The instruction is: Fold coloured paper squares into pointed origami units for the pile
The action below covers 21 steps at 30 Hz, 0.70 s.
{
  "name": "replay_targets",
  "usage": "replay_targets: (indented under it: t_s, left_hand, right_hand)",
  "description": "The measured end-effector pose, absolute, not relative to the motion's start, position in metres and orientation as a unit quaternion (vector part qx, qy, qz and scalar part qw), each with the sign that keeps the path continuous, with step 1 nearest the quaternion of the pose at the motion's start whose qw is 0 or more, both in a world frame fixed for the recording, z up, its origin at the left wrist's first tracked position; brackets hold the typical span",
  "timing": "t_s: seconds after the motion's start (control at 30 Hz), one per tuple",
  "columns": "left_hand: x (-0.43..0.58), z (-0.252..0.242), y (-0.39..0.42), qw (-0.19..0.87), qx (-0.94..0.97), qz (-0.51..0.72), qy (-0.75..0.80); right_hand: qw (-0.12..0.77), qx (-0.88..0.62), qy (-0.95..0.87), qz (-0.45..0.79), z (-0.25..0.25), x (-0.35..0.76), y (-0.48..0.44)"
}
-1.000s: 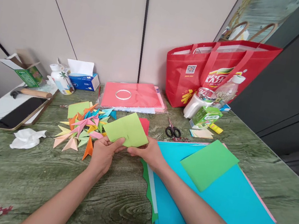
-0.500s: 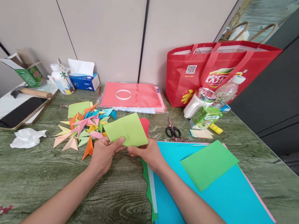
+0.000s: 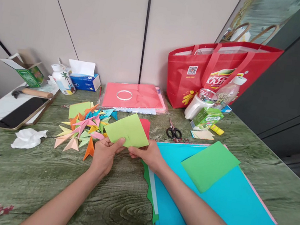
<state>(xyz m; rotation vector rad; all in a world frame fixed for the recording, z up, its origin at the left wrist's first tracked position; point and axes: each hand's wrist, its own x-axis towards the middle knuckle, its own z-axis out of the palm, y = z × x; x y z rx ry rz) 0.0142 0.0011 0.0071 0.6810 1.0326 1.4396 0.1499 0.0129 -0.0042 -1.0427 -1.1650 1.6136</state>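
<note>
Both hands hold up a light green piece of paper (image 3: 127,128) above the middle of the table. My left hand (image 3: 105,155) pinches its lower left edge, thumb on top. At the lower right corner, my right hand (image 3: 148,154) grips it with the thumb along the edge. Behind the green paper shows a piece of red paper (image 3: 145,126); whether it is held or lies on the table I cannot tell. Left of the hands lies a heap of folded paper pieces (image 3: 85,122) in orange, pink, yellow, blue and green.
Large blue sheets (image 3: 218,201) with a green square (image 3: 210,166) on top lie at the right. Scissors (image 3: 174,132), a green carton (image 3: 208,118), a mug (image 3: 193,107) and a red bag (image 3: 180,79) stand or lie behind. A crumpled tissue (image 3: 29,138) and a phone (image 3: 20,112) are left.
</note>
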Motion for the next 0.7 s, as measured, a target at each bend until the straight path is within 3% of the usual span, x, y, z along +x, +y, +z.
replay_targets:
  t_s: [0.7]
  left_hand:
    - [0.024,-0.001,-0.005,0.589,0.281,0.625,0.429]
  right_hand:
    - [0.497,-0.495,-0.456,0.548,-0.013,0.132,0.005]
